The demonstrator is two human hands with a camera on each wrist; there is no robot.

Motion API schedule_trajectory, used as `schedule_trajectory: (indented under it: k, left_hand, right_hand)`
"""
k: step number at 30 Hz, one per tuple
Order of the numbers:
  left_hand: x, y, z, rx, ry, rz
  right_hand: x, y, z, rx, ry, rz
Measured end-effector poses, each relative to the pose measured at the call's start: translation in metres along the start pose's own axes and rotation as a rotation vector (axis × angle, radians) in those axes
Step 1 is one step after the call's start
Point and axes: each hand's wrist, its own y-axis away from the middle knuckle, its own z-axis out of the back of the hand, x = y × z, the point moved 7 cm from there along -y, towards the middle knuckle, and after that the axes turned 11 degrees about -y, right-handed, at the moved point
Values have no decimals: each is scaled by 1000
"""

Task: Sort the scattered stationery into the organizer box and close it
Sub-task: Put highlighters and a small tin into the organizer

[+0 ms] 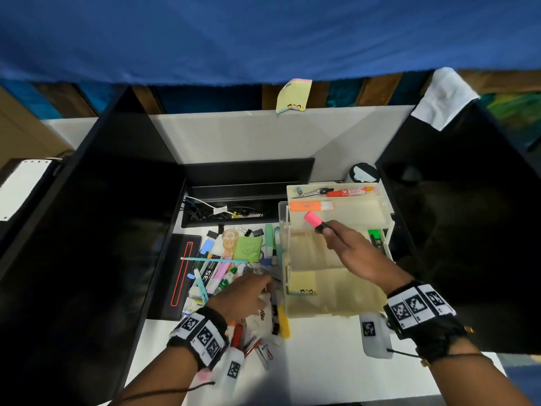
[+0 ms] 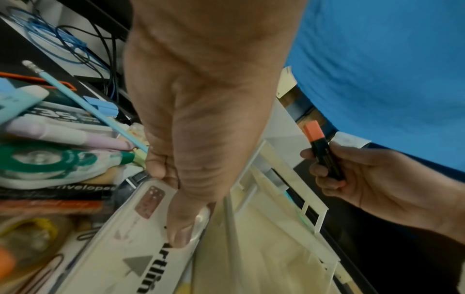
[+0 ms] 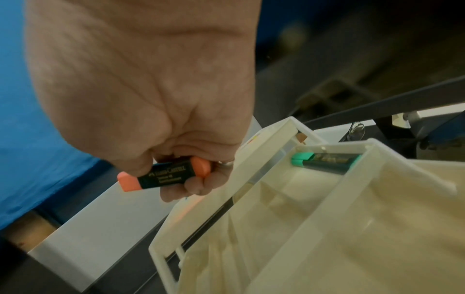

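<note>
The right hand is wrapped around a dark-bodied highlighter with a pinkish-orange cap, holding it up over the open organizer box, roughly above the middle tray; cap end points away from the person and the highlighter isn't touching the box. In the right wrist view you can see the fingers curled snug around the barrel. The box sits on the white desk with its tiers fanned out: an orange highlighter in an upper tray, a red marker in the top one, and a green highlighter tucked in the right-side tray. A yellow sticky pad sits in the lower left compartment. The left hand is down in the messy stationery pile just left of the box, thumb pressing on a white packet with black lettering, fingers bent at its edge, though whether it really grips the packet I can't tell. A light blue pencil lies across the pile beyond that hand. So the 2 hands are well apart.
</note>
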Motion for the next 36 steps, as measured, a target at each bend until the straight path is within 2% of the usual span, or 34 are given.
schedule_trajectory:
  k: [4,7,9,13,19,22,27,36]
  left_hand:
    - [-4,8,17,-43,116,47]
    - [2,18,29,-96,225,121]
    - [9,26,38,-157,268,169]
    - [15,40,53,-277,360,212]
    - [-1,41,70,-334,576,263]
    - [-19,37,78,-359,697,284]
    - [-35,29,83,-328,744,245]
    - [-50,27,84,-308,780,223]
  right_hand:
    - [-13,-4,44,-171,99,-8]
    - [-42,6,80,-301,159,-78]
    - [-58,22,91,-310,218,-114]
    - [-85,51,84,-297,320,-181]
    - [-107,57,69,-499,378,-234]
    - [-111,47,60,-549,354,-307]
    - [-103,31,49,-591,251,-340]
    - [-108,26,49,-630,384,-319]
